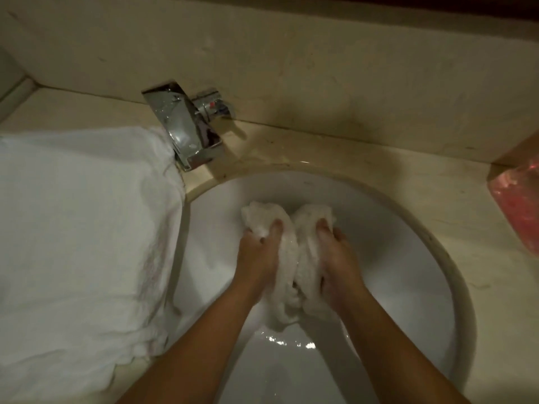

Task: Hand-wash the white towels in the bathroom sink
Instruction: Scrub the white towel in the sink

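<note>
Counter [350, 158]: beige stone, surrounds the sink.
Big towel [73, 228]: white, on the counter left of the bowl, its edge hanging over the rim.
Sink [423, 258]: round white bowl, a little water glinting at the bottom.
Wet towel [291, 258]: bunched mid-bowl, between both hands.
Handling: soaked, so probably limp, heavier than dry and slippery; best taken in full fistfuls of bunched folds.
Tap [186, 126]: chrome, back left; no stream visible.
Left hand [256, 255]: fingers curled round the left bunch.
Right hand [341, 258]: grips the right bunch, just beside the left.
</note>
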`<move>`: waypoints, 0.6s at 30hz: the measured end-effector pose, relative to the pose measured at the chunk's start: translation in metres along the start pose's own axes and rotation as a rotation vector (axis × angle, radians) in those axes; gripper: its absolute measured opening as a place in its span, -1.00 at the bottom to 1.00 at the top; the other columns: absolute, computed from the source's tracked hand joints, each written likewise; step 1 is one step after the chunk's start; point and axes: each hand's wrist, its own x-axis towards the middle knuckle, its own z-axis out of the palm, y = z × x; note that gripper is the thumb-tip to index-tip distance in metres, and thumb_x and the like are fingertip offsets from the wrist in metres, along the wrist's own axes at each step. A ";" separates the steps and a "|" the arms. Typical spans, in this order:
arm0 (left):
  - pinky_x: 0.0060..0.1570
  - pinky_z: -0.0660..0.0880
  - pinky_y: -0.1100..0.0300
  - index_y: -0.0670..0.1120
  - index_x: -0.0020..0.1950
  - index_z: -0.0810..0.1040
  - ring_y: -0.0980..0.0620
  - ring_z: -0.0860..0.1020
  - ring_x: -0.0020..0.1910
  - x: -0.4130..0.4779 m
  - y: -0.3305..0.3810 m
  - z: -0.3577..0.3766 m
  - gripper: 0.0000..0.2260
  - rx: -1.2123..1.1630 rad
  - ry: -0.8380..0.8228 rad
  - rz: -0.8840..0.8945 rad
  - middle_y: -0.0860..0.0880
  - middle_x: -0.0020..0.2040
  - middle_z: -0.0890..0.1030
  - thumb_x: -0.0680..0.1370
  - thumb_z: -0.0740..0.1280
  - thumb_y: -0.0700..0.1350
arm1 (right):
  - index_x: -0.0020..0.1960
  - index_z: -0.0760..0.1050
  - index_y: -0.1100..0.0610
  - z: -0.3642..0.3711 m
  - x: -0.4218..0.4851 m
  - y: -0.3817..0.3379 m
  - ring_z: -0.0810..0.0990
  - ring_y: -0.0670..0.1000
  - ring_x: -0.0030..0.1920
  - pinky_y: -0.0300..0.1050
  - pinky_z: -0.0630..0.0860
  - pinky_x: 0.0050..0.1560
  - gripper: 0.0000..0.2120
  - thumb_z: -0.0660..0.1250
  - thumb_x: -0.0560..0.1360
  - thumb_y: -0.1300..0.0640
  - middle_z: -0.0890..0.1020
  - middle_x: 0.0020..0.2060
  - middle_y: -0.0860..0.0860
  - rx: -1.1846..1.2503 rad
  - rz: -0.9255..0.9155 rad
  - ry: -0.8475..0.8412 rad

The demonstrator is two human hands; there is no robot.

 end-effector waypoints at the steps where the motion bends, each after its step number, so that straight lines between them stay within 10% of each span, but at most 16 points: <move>1: -0.16 0.62 0.28 -0.05 0.13 0.63 0.18 0.70 -0.15 0.001 0.004 -0.003 -0.79 -0.071 0.037 0.022 0.03 -0.06 0.73 0.65 0.39 0.06 | 0.30 0.58 0.09 -0.003 -0.001 -0.008 0.78 0.19 -0.01 0.13 0.71 -0.02 -0.72 0.28 0.72 -0.05 0.77 0.02 0.15 0.065 0.002 0.012; 6: 0.15 0.65 -0.14 -0.11 0.26 0.62 -0.13 0.72 0.10 0.004 0.014 -0.014 -0.75 -0.354 -0.029 0.058 -0.13 0.10 0.74 0.66 0.38 0.00 | 0.15 0.62 0.08 -0.022 -0.010 -0.034 0.78 0.07 -0.16 -0.07 0.70 -0.24 -0.84 0.28 0.72 0.07 0.77 -0.06 0.10 0.055 -0.109 0.071; 11: -0.14 0.63 0.27 -0.05 0.25 0.60 0.16 0.70 -0.10 -0.015 0.014 0.017 -0.70 0.048 -0.082 0.281 0.01 0.01 0.72 0.64 0.37 0.12 | 0.22 0.56 -0.01 0.017 -0.012 -0.026 0.74 0.13 0.02 0.10 0.67 0.05 -0.74 0.25 0.70 -0.15 0.74 0.05 0.08 -0.006 -0.170 0.062; 18: -0.21 0.56 0.16 -0.04 0.02 0.66 0.02 0.70 -0.16 0.010 0.030 0.018 -0.54 0.281 -0.136 0.431 -0.01 -0.18 0.71 0.58 0.22 0.32 | 0.30 0.48 -0.12 0.021 -0.031 -0.030 0.68 -0.03 0.10 0.01 0.62 0.14 -0.72 0.13 0.73 -0.21 0.67 0.13 -0.06 -0.086 -0.287 0.019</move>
